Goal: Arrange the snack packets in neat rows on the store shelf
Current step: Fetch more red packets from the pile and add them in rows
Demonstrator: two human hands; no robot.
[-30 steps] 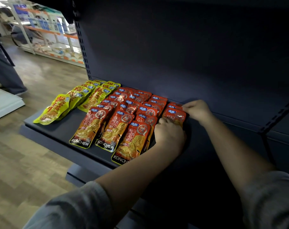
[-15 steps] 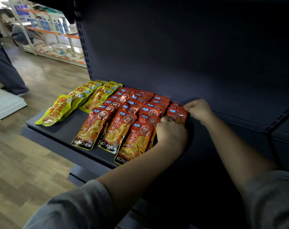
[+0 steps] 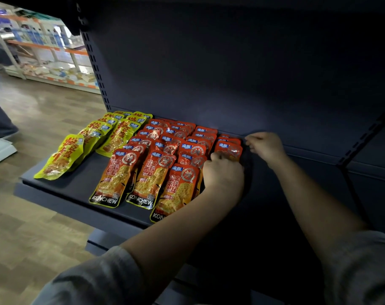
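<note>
The left hand is curled, knuckles up, over the near end of the rightmost red packet, which is gripped at its lower edge on the dark shelf. The right hand is pinched at that packet's far right corner, fingers bent. Red packets are laid in overlapping rows, yellow packets to their left. Compared with half a second ago, both hands and the packet are barely shifted

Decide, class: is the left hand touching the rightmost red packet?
Touching. The head view shows the left hand with its fingertips on the lower edge of the rightmost red packet, no gap between them; the fingers overlap the wrapper.
</note>
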